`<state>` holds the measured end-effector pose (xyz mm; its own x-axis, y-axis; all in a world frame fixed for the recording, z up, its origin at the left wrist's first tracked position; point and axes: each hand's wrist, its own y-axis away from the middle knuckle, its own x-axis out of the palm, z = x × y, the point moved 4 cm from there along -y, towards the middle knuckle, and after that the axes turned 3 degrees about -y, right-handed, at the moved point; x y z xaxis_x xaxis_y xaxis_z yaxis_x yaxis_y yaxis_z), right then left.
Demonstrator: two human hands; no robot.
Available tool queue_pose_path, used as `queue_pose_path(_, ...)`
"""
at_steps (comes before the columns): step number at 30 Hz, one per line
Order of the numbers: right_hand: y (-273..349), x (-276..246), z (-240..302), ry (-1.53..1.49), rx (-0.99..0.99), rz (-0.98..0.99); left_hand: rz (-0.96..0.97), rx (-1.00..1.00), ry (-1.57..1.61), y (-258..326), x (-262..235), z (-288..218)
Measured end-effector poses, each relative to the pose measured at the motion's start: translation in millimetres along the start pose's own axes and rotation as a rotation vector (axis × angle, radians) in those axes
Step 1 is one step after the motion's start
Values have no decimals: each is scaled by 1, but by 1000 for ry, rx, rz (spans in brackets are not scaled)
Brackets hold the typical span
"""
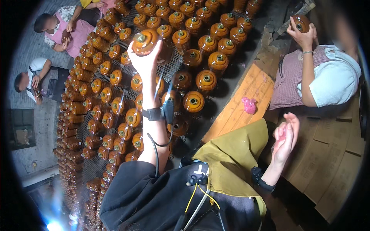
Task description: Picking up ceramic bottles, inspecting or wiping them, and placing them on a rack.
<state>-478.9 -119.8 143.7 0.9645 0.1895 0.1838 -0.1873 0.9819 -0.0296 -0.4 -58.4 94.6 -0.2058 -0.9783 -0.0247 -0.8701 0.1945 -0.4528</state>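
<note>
Out over the rows of jars, my left hand [143, 63] is raised and wrapped round a glossy brown glazed jar [145, 41] with a narrow neck on top. Thumb and fingers press on opposite sides of the jar, above the metal mesh rack [169, 71]. On the other side of my body, my right hand [285, 134] is held up with its fingers curled in. Something pinkish shows at its palm, too small to make out. A crumpled pink plastic piece [249, 105] lies on the wooden board [235, 102] in front of me.
Many similar brown jars [206, 80] stand close together on the mesh, stretching away to the left. At the right, a co-worker in a checked apron [289, 77] holds a jar [300, 24]. Several people are at the far left. Cardboard [327, 142] covers the right side.
</note>
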Motion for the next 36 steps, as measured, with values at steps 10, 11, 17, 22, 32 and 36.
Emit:
queue_pose_path(10, 14, -12, -49, -34, 292, 14, 414, -55, -1011, 23, 14, 109)
queue_pose_path(11, 14, -13, -50, -27, 294, 12, 419, -61, -1009, 24, 14, 104)
queue_pose_path(17, 26, -19, -58, 75, 253, -80, 622, -337, -1248, 46, 25, 106)
queue_pose_path(22, 20, -16, -61, 112, 257, -137, 664, -304, -1249, 34, 19, 102)
queue_pose_path(32, 6, -40, -90, 40, 172, -303, 574, 202, -237, 136, 99, -52)
queue_pose_path(36, -35, -53, -183, 177, 116, -215, 799, 21, -68, 210, 113, -27)
